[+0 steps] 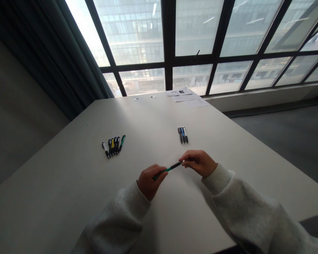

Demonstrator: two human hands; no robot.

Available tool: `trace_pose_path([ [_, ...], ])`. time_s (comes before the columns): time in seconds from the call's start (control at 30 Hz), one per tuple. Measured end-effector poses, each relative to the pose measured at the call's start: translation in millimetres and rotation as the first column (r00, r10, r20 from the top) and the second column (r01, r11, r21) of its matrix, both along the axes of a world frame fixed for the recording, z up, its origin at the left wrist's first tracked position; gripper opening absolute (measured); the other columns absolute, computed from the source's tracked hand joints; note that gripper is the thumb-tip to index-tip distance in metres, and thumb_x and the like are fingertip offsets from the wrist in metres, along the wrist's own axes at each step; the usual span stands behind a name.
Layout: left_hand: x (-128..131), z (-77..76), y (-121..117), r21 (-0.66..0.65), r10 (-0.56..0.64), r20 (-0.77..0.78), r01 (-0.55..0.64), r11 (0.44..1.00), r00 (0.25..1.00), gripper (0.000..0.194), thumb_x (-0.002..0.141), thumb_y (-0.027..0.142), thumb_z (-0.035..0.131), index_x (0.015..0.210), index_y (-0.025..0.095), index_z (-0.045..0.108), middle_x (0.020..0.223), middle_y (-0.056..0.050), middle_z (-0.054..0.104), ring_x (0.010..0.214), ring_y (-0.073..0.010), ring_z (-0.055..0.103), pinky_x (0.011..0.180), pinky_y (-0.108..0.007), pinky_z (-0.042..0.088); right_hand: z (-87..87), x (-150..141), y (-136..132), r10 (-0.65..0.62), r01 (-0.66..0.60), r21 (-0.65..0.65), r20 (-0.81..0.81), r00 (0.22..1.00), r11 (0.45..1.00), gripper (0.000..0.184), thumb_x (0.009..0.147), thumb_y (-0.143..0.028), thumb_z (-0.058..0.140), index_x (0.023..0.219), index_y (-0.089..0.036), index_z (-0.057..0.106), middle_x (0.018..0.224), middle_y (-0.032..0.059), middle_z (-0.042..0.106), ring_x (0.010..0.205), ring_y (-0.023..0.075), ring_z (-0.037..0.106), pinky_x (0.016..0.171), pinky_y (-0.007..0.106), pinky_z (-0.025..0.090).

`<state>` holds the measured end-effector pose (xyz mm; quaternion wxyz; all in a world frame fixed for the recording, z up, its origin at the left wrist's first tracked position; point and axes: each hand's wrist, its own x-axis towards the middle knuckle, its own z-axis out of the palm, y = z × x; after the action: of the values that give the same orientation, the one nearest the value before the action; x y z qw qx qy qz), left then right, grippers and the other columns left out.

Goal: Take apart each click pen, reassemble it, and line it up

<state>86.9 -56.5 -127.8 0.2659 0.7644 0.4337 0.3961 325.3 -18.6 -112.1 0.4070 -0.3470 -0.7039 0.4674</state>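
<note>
A green and black pen [174,165] is held above the table between my two hands, tilted up toward the right. My left hand [151,178] is closed around its green end, thumb along the barrel. The fingertips of my right hand [198,162] pinch the tip at the black grip end. Beyond my right hand lie 3 pens [183,135] side by side, dark, blue and white with black grips. Farther left is a row of several pens [113,146], among them a white, a yellow and a green one.
The white table [76,169] reaches toward a large window. Printed papers [184,97] lie at its far edge, with two small round cable-hole covers [153,97] to their left. A dark curtain [69,53] hangs at the left.
</note>
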Motion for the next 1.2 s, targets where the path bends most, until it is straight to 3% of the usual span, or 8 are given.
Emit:
trace_pose_path([
  [0.23,-1.0,0.8,-0.8,0.117,-0.009,-0.031,0.012,0.993,0.999,0.015,0.086,0.023,0.061,0.091,0.014,0.071,0.074,-0.005,0.065,0.066,-0.0137,0.06,0.063,-0.024,0.047,-1.1,-1.9,-1.3,-0.019,0.018,0.021,0.083,0.996,1.0,0.026,0.081,-0.039,0.068,0.083,-0.013,0.07,0.068,0.0049,0.066,0.058,0.0144,0.062,0.058,0.027,0.052],
  [0.43,2.0,3.3,-1.5,0.148,-0.027,-0.006,0.028,0.989,1.0,0.014,0.085,0.021,0.063,0.093,0.014,0.071,0.077,-0.006,0.067,0.067,-0.013,0.061,0.063,-0.024,0.049,0.7,-5.4,-4.2,-0.04,0.017,0.075,0.306,0.951,0.997,0.06,0.093,-0.056,0.044,0.054,-0.015,0.064,0.046,0.0019,0.057,0.042,0.0091,0.049,0.048,0.022,0.04],
  [0.53,3.1,5.0,-1.1,0.155,-0.024,-0.008,0.025,0.988,1.0,0.013,0.084,0.021,0.064,0.093,0.015,0.072,0.076,-0.005,0.067,0.065,-0.0127,0.061,0.062,-0.023,0.049,0.3,-4.0,-3.7,-0.028,0.014,0.049,0.309,0.951,0.999,0.068,0.094,-0.06,0.035,0.054,-0.014,0.064,0.047,0.0022,0.056,0.042,0.0087,0.047,0.048,0.022,0.038],
  [0.7,2.2,5.0,-0.8,0.19,0.025,0.005,-0.026,0.981,1.0,0.012,0.083,0.019,0.065,0.093,0.016,0.072,0.076,-0.005,0.068,0.066,-0.0129,0.062,0.063,-0.024,0.05,0.4,-0.7,-2.8,-0.059,0.052,0.054,0.14,0.988,0.997,0.041,0.083,-0.054,0.062,0.086,-0.014,0.066,0.067,0.0013,0.059,0.054,0.0104,0.05,0.049,0.022,0.039],
  [0.83,1.7,4.3,-0.7,0.233,0.031,0.024,-0.036,0.972,0.999,0.013,0.082,0.018,0.067,0.094,0.016,0.073,0.077,-0.005,0.068,0.066,-0.0131,0.062,0.062,-0.024,0.051,1.3,-2.4,-4.9,-0.05,0.05,0.004,0.126,0.991,0.999,0.037,0.083,-0.051,0.063,0.073,-0.015,0.06,0.061,0.0006,0.058,0.051,0.01,0.049,0.049,0.022,0.04],
  [1.0,1.6,5.1,-0.3,0.355,0.038,0.022,-0.044,0.934,0.999,0.016,0.079,0.017,0.07,0.095,0.019,0.074,0.078,-0.006,0.069,0.071,-0.0161,0.063,0.065,-0.029,0.053,-0.4,-5.9,-7.5,-0.019,0.041,-0.084,0.245,0.969,0.996,0.06,0.091,-0.059,0.044,0.052,-0.015,0.056,0.043,0.0,0.052,0.039,0.0079,0.043,0.043,0.021,0.035],
  [1.1,1.9,5.5,-0.5,0.345,0.068,0.041,-0.078,0.935,0.997,0.014,0.078,0.018,0.072,0.093,0.019,0.074,0.078,-0.006,0.068,0.071,-0.0158,0.063,0.064,-0.029,0.054,-2.1,-6.0,-7.1,-0.003,0.03,-0.133,0.201,0.98,0.991,0.06,0.091,-0.062,0.041,0.059,-0.014,0.06,0.048,0.0012,0.056,0.04,0.0081,0.044,0.041,0.02,0.035],
  [1.2,2.8,5.3,-1.1,0.296,0.103,0.066,-0.118,0.948,0.992,0.014,0.078,0.019,0.072,0.092,0.019,0.074,0.079,-0.006,0.068,0.071,-0.0154,0.064,0.064,-0.028,0.055,-2.0,-5.0,-6.5,-0.012,0.023,-0.104,0.109,0.994,0.994,0.046,0.086,-0.059,0.054,0.074,-0.015,0.06,0.059,0.0012,0.06,0.046,0.0091,0.048,0.042,0.02,0.037],
])
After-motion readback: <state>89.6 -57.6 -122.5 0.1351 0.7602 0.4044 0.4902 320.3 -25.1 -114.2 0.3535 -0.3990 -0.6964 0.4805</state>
